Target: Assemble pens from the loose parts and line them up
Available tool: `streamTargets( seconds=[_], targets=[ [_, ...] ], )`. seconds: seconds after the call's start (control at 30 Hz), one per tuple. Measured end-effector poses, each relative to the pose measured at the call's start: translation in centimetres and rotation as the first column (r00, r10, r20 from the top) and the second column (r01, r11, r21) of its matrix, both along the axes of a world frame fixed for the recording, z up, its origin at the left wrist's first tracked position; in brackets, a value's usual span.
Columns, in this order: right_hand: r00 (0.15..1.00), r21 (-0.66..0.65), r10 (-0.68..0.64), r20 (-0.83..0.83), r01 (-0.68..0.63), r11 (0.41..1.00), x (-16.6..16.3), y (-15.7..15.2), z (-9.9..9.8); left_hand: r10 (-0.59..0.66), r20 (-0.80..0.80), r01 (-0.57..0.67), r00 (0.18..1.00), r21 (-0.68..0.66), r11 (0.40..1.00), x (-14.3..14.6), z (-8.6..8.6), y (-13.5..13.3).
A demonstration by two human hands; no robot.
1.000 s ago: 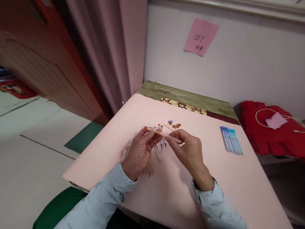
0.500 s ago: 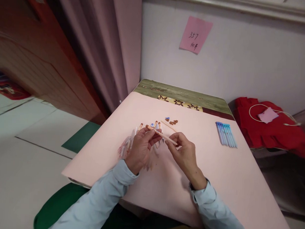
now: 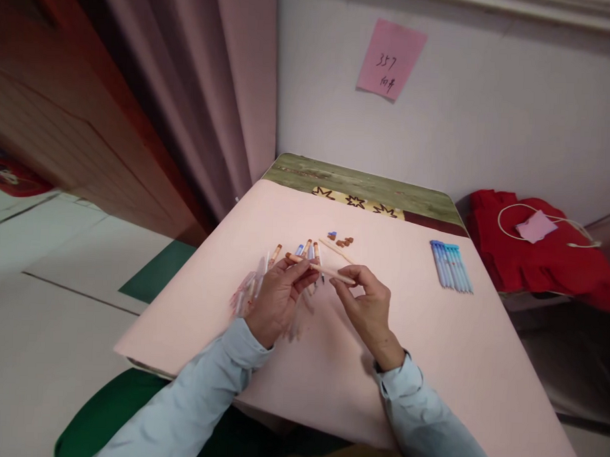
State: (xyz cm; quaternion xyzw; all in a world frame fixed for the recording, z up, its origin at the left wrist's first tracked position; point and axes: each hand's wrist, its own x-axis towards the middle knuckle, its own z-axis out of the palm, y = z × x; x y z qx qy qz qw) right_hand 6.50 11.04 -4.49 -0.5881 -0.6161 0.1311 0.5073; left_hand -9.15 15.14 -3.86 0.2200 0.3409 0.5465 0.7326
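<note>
A slim cream pen with a brown end spans both hands above the table. My left hand is closed around its brown-ended half, thumb on top. At the opposite, pale end, my right hand pinches it between thumb and fingers. Beneath and beside my left hand lie loose pen parts, some clear, others cream with brown ends; the hand partly hides them. Just beyond the held pen rests a thin cream stick-like piece. Farther back sit several small brown pieces and a blue one.
A row of blue pens lies side by side on the right of the pink-covered table. Red cloth with a white cord is beyond the right edge. A wall stands behind, and a curtain at back left.
The pen has levelled out slightly, its brown end dropping a little. Both hands keep their hold. The whole view has shifted slightly.
</note>
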Motion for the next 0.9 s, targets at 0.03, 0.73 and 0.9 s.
streamTargets(
  seconds=[0.03, 0.73, 0.9],
  targets=[
    [1.0, -0.003, -0.003, -0.005, 0.003, 1.0, 0.0, 0.0, -0.1, -0.005, 0.006, 0.005, 1.0, -0.01, 1.0, 0.1, 0.0, -0.1],
    [0.951, -0.287, -0.003, -0.309, -0.09, 0.954, 2.0, 0.1, -0.5, 0.152, 0.029, -0.15, 0.988, -0.066, 0.987, -0.8, 0.4, 0.6],
    [0.971, -0.22, 0.044, -0.233, -0.097, 0.971, 0.6, -0.3, -0.6, 0.141, -0.047, -0.14, 0.989, 0.026, 0.99, 0.0, -0.1, 0.1]
  ],
)
